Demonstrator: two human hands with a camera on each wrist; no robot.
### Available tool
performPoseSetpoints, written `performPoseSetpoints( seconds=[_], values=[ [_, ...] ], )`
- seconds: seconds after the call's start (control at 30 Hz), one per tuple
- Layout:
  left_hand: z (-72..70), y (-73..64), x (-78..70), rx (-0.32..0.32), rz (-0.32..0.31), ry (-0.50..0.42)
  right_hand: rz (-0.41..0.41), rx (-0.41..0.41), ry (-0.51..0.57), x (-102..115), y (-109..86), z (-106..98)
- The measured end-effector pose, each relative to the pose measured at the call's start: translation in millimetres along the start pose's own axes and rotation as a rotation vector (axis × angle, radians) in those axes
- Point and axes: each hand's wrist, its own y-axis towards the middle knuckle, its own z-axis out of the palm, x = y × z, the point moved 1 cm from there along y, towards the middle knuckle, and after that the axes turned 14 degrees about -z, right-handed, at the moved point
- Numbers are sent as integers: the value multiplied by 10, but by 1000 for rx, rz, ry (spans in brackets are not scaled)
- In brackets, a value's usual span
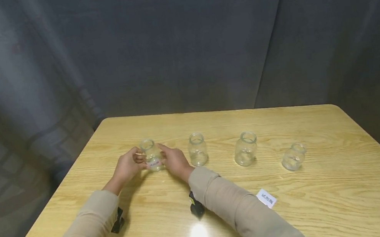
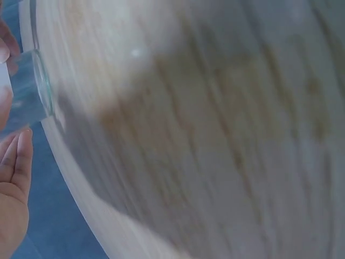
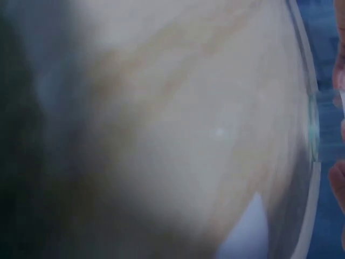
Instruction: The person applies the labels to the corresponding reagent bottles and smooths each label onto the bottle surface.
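Note:
At the left of the row, a clear glass jar [image 1: 150, 153] with a white label [image 1: 153, 164] low on its front stands between both hands. My left hand [image 1: 129, 165] holds the jar's left side with bent fingers, thumb near the label. From the other side, my right hand [image 1: 176, 160] holds it, its thumb at the label's right end. The left wrist view shows the jar's glass [image 2: 32, 89] between thumb and fingers. In the right wrist view only a strip of the jar [image 3: 326, 127] and some fingertips appear at the right edge.
To the right stand a second glass jar [image 1: 198, 150], a third jar [image 1: 245, 149] and a smaller, squat jar [image 1: 293, 157]. A white paper label with handwriting [image 1: 266, 198] lies near the right forearm. Dark curtains [image 1: 176, 50] hang behind the wooden table [image 1: 324, 204].

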Motion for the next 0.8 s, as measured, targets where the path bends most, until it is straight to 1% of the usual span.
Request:
performPoseSetpoints(
  seconds=[0.17,0.23,0.43,0.57,0.67,0.8],
  values=[
    [4,2,-3,5,-4,-4,-15,-1,-67,6,-24,13],
    [-2,8,4,8,-4,-11,-14,-7,-55,18,-20,18],
    [-18,2,17,-1,7,11,19,-13,28,33,-9,27],
    [-10,-17,25,12,-4,7,28,-21,76,18,3,28],
    [-3,-33,27,25,-15,0,37,-18,68,10,10,13],
    [-4,-54,17,28,-21,-6,67,11,43,13,2,-46]
  ],
)
